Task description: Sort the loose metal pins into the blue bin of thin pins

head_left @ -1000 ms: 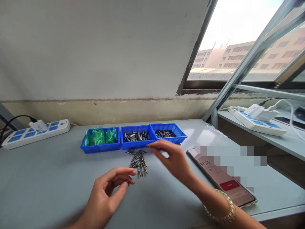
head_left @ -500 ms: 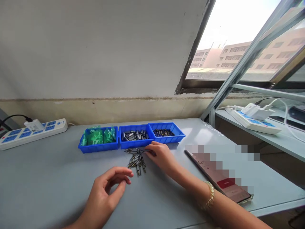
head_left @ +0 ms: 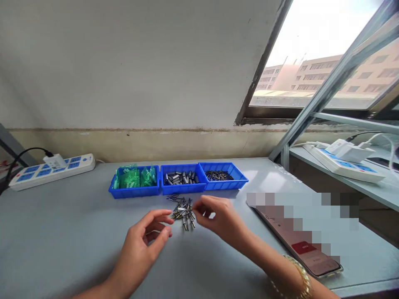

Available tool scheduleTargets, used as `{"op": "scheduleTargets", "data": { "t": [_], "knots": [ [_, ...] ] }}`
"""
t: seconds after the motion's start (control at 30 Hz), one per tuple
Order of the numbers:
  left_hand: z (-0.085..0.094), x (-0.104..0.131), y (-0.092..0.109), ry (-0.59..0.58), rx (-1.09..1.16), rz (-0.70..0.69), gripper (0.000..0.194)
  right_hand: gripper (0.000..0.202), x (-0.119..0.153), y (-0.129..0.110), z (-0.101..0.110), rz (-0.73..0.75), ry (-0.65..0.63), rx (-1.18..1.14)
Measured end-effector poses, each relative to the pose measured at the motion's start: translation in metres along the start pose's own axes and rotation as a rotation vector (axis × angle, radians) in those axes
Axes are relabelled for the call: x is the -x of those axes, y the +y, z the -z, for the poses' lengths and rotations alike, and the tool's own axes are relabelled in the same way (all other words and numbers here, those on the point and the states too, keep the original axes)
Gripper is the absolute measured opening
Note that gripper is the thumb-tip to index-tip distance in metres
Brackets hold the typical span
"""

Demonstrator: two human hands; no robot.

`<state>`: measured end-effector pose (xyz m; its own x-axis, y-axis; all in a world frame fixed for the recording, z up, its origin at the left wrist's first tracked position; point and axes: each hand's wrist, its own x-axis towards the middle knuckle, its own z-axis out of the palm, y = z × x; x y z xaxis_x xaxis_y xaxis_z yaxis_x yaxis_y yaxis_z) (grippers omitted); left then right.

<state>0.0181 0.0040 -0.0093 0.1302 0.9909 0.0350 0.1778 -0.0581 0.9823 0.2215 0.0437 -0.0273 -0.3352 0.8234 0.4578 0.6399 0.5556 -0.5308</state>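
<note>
A loose pile of slim metal pins with thicker collars lies on the grey table. Just left of it, my left hand hovers open, fingers curved and thumb apart, nothing in its grasp. My right hand is at the pile's right edge, thumb and forefinger pinched together; whatever is between the tips is too small to make out. Behind the pile stand three blue bins in a row: one with green plastic packets, one with short metal cylinders, and one with thin dark pins.
A phone lies to the right of my right forearm. One power strip sits at the back left, another on a lower shelf at the right. A metal frame post rises at the table's back right corner.
My right hand has drawn back from near the middle bin toward the right side of the pile, its fingers still pinched. My left hand stays beside the pile. The view has shifted slightly.
</note>
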Motion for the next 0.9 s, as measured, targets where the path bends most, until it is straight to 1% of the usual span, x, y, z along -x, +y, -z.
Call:
{"op": "scheduleTargets", "data": {
  "t": [0.07,0.13,0.23,0.3,0.37,0.43,0.53,0.6,0.63,0.67,0.73,0.77,0.8,0.83,0.9],
  "knots": [
    [-0.001,-0.001,0.0,-0.002,0.011,0.038,0.021,0.015,0.005,-0.011,-0.003,0.109,0.001,-0.1],
    [-0.002,-0.001,0.0,-0.005,0.016,0.09,0.016,0.016,0.008,-0.018,-0.006,0.177,0.025,-0.152],
    [-0.003,-0.001,0.002,0.0,0.029,0.159,0.015,0.016,0.01,-0.024,-0.008,0.187,0.1,-0.237],
    [-0.004,-0.001,0.003,-0.025,0.054,0.179,0.016,0.015,0.01,-0.029,-0.007,0.19,0.135,-0.325],
    [-0.006,0.0,0.003,-0.103,0.086,0.189,0.015,0.013,0.01,-0.036,-0.006,0.232,0.118,-0.425],
    [-0.009,0.001,0.003,-0.221,0.135,0.197,0.015,0.013,0.011,-0.042,-0.005,0.283,0.053,-0.494],
    [-0.012,0.002,0.0,-0.376,0.212,0.209,0.016,0.014,0.013,-0.047,-0.004,0.346,-0.053,-0.47],
    [-0.013,0.002,-0.002,-0.419,0.232,0.214,0.016,0.014,0.012,-0.045,-0.003,0.377,-0.07,-0.431],
    [-0.012,0.002,-0.003,-0.402,0.23,0.212,0.015,0.013,0.011,-0.043,-0.002,0.384,-0.048,-0.421],
    [-0.01,0.001,-0.004,-0.36,0.223,0.205,0.014,0.012,0.01,-0.04,-0.001,0.38,-0.011,-0.414],
    [-0.006,0.001,-0.003,-0.216,0.194,0.174,0.018,0.01,0.007,-0.033,0.001,0.339,0.079,-0.395],
    [-0.004,0.001,-0.002,-0.144,0.171,0.152,0.021,0.009,0.007,-0.03,0.0,0.293,0.11,-0.375],
    [-0.002,0.001,-0.001,-0.092,0.146,0.126,0.023,0.009,0.007,-0.027,-0.001,0.233,0.122,-0.352],
    [0.0,0.002,0.0,-0.068,0.122,0.096,0.023,0.009,0.007,-0.025,-0.002,0.168,0.111,-0.33],
    [0.001,0.005,0.0,-0.085,0.106,0.025,0.026,0.01,0.008,-0.024,-0.007,0.057,0.042,-0.317]
  ]
}}
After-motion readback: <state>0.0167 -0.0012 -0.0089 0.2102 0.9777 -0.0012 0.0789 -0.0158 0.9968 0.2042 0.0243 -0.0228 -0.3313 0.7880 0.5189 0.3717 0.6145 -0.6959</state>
